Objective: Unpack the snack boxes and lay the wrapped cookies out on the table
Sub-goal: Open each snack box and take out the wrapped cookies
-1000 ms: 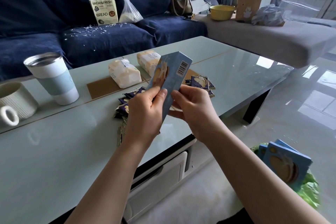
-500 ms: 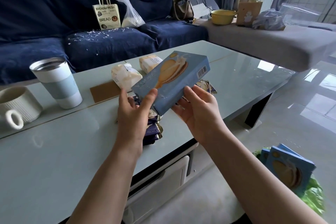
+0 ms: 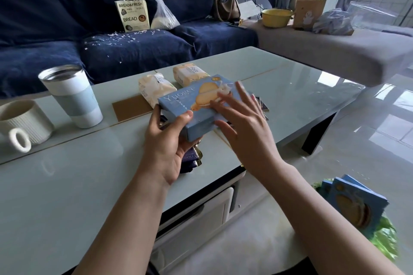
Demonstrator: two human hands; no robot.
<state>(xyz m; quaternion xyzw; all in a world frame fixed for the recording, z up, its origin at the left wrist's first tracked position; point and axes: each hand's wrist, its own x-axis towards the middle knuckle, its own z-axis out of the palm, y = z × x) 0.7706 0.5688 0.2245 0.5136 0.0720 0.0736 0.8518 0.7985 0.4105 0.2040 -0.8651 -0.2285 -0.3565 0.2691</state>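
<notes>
**Opening the next blue cookie box**

Holding the near left end of the blue cookie box (image 3: 201, 107), the left hand (image 3: 166, 140) makes its grip with the thumb on the top face and the fingers curled under. The box sits level just above the bench (image 3: 67, 185), printed face up. Dark wrapped cookies (image 3: 192, 158) lie on the glass beneath it, with more (image 3: 262, 105) past its far end. The right hand (image 3: 243, 127) is spread flat, fingers straight and slightly blurred, over the box's right half, holding nothing. The step in hand looks like opening this box; next, a finger likely needs to catch the tear strip or end flap. More blue boxes (image 3: 355, 203) wait low at the far right.
</notes>
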